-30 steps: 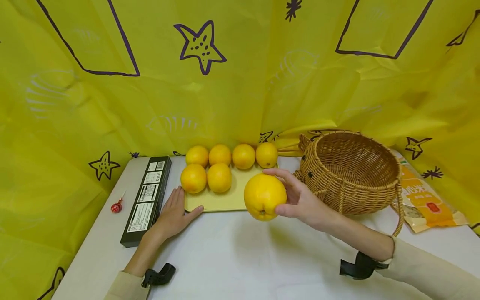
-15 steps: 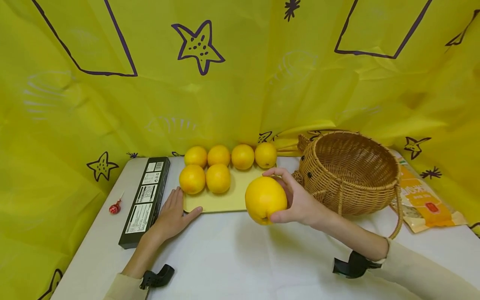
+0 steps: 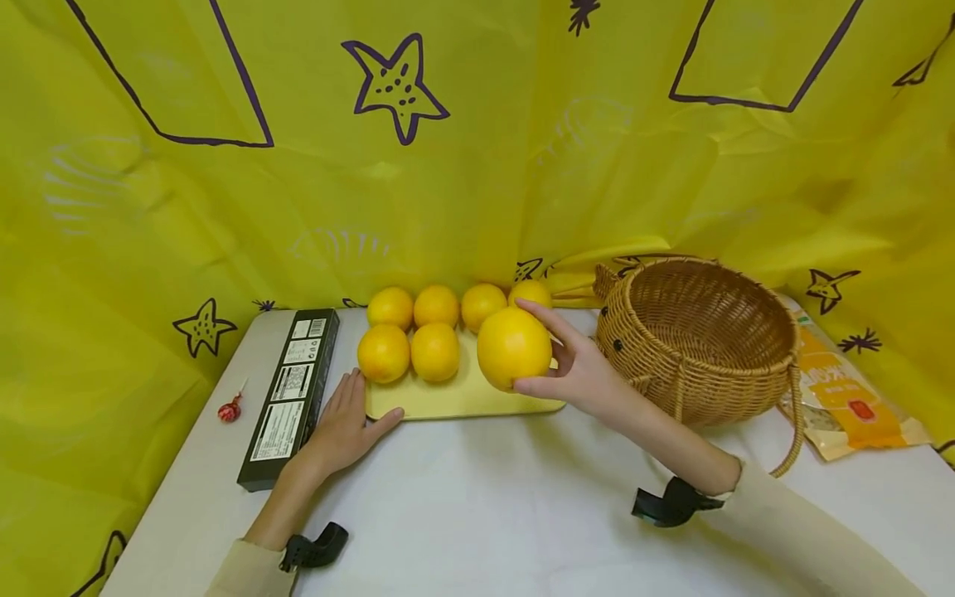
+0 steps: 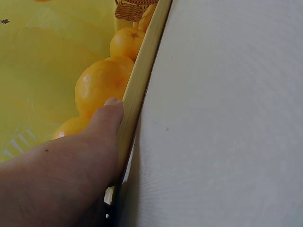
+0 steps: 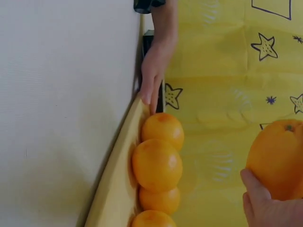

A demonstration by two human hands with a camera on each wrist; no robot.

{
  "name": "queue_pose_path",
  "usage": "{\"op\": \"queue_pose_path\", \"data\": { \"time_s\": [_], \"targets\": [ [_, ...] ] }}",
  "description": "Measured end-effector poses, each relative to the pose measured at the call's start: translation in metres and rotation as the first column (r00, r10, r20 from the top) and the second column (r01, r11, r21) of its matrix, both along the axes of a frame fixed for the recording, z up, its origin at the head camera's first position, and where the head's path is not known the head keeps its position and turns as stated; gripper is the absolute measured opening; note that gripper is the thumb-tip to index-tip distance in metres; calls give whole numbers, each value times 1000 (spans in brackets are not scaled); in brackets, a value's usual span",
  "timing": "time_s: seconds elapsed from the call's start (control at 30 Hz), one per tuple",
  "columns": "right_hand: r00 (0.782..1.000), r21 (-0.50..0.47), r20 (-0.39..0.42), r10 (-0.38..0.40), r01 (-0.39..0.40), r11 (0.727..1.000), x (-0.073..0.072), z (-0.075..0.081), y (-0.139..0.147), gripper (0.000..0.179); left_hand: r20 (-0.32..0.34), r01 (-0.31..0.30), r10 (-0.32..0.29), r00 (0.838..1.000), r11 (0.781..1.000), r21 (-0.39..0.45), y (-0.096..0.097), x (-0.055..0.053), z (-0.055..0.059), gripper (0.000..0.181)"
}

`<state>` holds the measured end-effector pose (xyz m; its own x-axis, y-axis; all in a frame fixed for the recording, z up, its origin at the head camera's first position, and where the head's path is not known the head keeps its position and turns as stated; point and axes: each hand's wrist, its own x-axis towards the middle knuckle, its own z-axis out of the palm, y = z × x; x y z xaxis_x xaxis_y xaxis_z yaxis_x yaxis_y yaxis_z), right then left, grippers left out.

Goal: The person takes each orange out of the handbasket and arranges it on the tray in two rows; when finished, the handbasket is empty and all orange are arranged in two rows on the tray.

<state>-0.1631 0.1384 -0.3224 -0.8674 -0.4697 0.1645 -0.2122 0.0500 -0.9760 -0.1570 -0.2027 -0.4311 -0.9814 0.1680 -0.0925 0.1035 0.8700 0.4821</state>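
My right hand [image 3: 578, 373] grips an orange [image 3: 513, 350] between thumb and fingers, held up over the right part of a pale yellow tray [image 3: 455, 404]. The right wrist view shows that same orange [image 5: 279, 158] off the tray's surface. Several other oranges [image 3: 436, 352] sit on the tray, a back row and two in front at the left. My left hand [image 3: 339, 431] rests at the tray's front left corner, fingers straight along its left side and thumb at the front edge. In the left wrist view the left thumb [image 4: 108, 118] lies by the tray rim [image 4: 137, 90].
A wicker basket [image 3: 701, 365] with an animal face stands right of the tray, its handle hanging down in front. Behind it lies an orange food packet [image 3: 846, 398]. A long black box [image 3: 291, 398] and a red lollipop [image 3: 230, 409] lie at the left. A yellow curtain [image 3: 462, 191] hangs behind.
My right hand has carried the orange up and away from me, from in front of the tray's edge to over the tray. The left hand has stayed at the corner.
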Motion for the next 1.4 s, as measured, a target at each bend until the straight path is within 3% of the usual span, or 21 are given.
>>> {"op": "queue_pose_path", "data": {
  "time_s": [0.2,0.5,0.8,1.1,1.27,1.4],
  "targets": [
    [992,184,46,-121,110,977,-19,-8,-9,84,1,3,-3,1000,1000,4,1,-2,1,104],
    [992,278,70,-101,78,958,-52,-44,-17,80,-14,9,-9,1000,1000,3,-1,1,-1,105],
    [991,362,-41,-131,137,922,-59,-63,-34,83,-20,6,-5,1000,1000,18,0,2,0,104],
    [978,405,-9,-209,195,893,-65,-77,-36,82,-14,8,-8,1000,1000,25,1,0,-1,106],
    [979,368,-41,-198,199,908,-67,-84,-36,81,-10,-2,2,1000,1000,18,-1,1,-3,106],
    [985,325,-13,-171,166,931,-67,-85,-35,81,-14,1,-1,1000,1000,25,0,1,-2,105]
  ]
}}
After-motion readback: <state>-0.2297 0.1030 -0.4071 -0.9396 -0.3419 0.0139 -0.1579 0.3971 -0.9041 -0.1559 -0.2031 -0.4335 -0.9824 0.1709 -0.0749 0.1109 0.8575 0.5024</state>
